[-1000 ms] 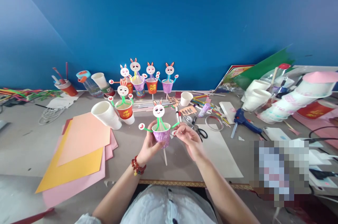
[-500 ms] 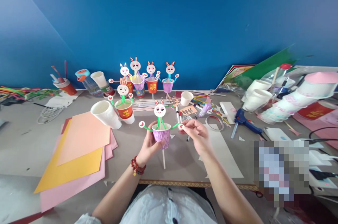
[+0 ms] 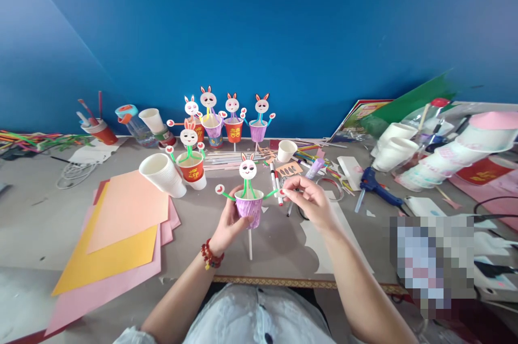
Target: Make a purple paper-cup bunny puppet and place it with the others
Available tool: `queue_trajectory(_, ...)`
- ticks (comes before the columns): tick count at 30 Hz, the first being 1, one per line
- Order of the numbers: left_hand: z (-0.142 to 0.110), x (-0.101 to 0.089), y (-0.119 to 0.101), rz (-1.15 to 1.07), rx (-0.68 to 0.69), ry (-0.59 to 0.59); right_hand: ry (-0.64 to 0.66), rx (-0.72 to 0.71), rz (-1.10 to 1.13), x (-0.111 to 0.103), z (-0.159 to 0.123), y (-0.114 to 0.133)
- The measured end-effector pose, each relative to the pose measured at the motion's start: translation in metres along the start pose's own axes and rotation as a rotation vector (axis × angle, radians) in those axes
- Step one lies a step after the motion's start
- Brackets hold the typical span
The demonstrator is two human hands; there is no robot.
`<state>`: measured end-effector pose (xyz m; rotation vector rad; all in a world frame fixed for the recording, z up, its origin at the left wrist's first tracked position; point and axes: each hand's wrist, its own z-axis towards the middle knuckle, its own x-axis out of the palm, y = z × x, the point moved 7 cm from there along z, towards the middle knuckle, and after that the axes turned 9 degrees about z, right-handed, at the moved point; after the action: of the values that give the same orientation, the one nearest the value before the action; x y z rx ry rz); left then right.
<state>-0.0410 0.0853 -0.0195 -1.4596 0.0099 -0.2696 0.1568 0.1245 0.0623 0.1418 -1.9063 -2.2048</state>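
A purple-striped paper cup puppet point(image 3: 249, 208) is held upright above the table, with my left hand point(image 3: 230, 220) wrapped round its side, thumb across the front. From the cup rises a white rabbit face point(image 3: 247, 169) on green pipe cleaners, and a white stick point(image 3: 250, 245) sticks out below. Two green arms end in round white paws with red marks; the left paw point(image 3: 219, 189) is free. My right hand point(image 3: 309, 201) pinches the right paw point(image 3: 282, 192) between thumb and fingertips.
Several similar rabbit cup puppets point(image 3: 234, 130) stand by the blue wall. Stacked white cups point(image 3: 162, 175) and coloured paper sheets point(image 3: 125, 214) lie on the left. Markers point(image 3: 277, 184), a blue glue gun point(image 3: 376, 187) and a leaning cup tower point(image 3: 457, 149) are to the right.
The puppet has shifted slightly to the right and its face has turned a little. My right hand has moved a bit right, still pinching the paw.
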Motion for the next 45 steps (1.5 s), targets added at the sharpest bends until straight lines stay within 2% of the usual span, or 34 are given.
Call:
queue_trajectory(10, 0.000, 0.001, 0.005, -0.017, -0.017, 0.005, -0.034, 0.086, 0.034, 0.004, 0.010, -0.023)
queue_trajectory(21, 0.001, -0.004, 0.009, 0.013, -0.029, -0.049, -0.067, 0.166, 0.082, 0.002, 0.012, -0.038)
queue_trajectory(45, 0.001, -0.005, 0.009, 0.025, -0.038, -0.060, -0.073, 0.157, 0.105, 0.003, 0.014, -0.038)
